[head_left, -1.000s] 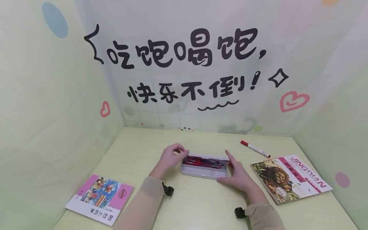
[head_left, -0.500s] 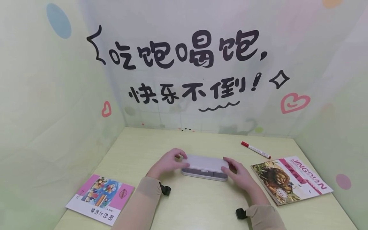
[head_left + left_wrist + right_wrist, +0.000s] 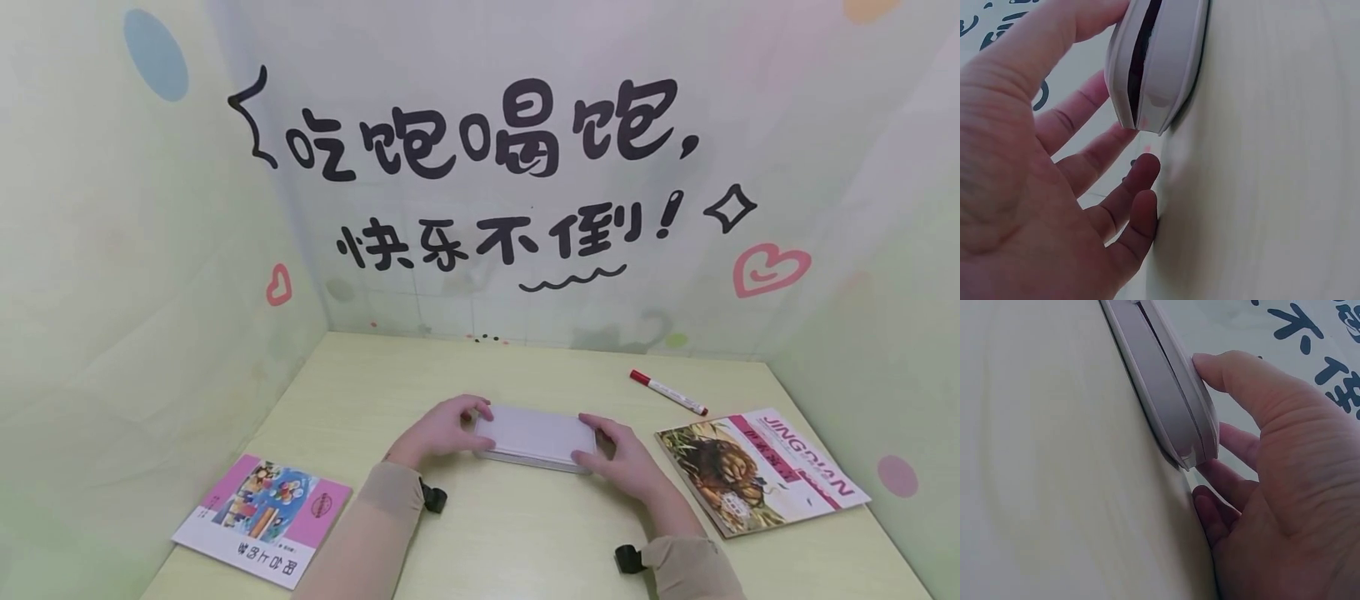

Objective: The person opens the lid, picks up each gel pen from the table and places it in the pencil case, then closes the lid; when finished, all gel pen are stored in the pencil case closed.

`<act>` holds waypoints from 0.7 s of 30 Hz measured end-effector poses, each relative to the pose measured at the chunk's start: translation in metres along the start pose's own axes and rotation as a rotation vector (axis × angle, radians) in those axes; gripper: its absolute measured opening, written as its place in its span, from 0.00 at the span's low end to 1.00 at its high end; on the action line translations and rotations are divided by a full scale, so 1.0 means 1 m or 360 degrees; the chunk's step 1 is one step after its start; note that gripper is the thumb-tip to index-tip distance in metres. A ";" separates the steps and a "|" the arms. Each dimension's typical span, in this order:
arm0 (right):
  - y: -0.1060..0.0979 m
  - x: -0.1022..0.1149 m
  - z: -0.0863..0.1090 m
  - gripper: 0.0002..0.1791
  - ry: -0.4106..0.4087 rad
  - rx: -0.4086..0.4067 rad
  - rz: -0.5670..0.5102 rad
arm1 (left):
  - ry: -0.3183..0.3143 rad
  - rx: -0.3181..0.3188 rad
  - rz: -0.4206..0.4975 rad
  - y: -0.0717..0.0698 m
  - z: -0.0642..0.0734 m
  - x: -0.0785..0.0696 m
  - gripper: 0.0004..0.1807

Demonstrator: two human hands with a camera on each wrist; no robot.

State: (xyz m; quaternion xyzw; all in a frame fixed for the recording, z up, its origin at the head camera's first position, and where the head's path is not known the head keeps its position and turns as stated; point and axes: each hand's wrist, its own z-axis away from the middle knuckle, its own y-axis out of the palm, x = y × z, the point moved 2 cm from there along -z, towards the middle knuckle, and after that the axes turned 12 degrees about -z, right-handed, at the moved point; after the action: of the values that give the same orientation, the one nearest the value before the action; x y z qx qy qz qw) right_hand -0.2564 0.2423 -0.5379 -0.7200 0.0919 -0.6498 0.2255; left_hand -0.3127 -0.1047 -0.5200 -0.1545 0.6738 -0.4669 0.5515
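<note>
A pale pencil case (image 3: 536,429) lies on the table in the head view with its lid lowered, so its contents are hidden. A thin dark gap between lid and base shows in the left wrist view, where the case (image 3: 1169,62) stands out at one end. My left hand (image 3: 442,429) holds the left end, thumb at the front edge of the lid and fingers at the back corner. My right hand (image 3: 626,454) holds the right end the same way. In the right wrist view, the thumb of the right hand (image 3: 1297,469) touches the lid.
A red-capped white marker (image 3: 667,392) lies behind and to the right. A book with a lion cover (image 3: 757,471) is at the right, and a pink and white book (image 3: 262,521) at the left. Printed fabric walls (image 3: 480,308) enclose the table (image 3: 517,542).
The pencil case's lid has swung down towards me over the red pens inside. Both hands came forward and down with it, their thumbs now at the lid's front edge.
</note>
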 end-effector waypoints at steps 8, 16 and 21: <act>0.001 0.003 -0.001 0.43 -0.0013 0.0018 0.0043 | -0.0046 0.0029 -0.0032 -0.001 0.002 -0.004 0.21; 0.003 0.002 -0.003 0.43 -0.0015 0.0038 0.0053 | -0.0063 0.0037 -0.0053 -0.002 0.004 -0.005 0.21; 0.003 0.003 -0.002 0.43 -0.0024 0.0030 0.0049 | -0.0004 0.0027 -0.0126 -0.004 0.003 -0.009 0.22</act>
State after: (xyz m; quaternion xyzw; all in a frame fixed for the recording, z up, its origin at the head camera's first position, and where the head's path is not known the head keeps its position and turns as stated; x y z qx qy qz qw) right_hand -0.2580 0.2383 -0.5366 -0.7213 0.0952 -0.6416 0.2429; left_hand -0.3085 -0.1014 -0.5117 -0.1769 0.6624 -0.4939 0.5348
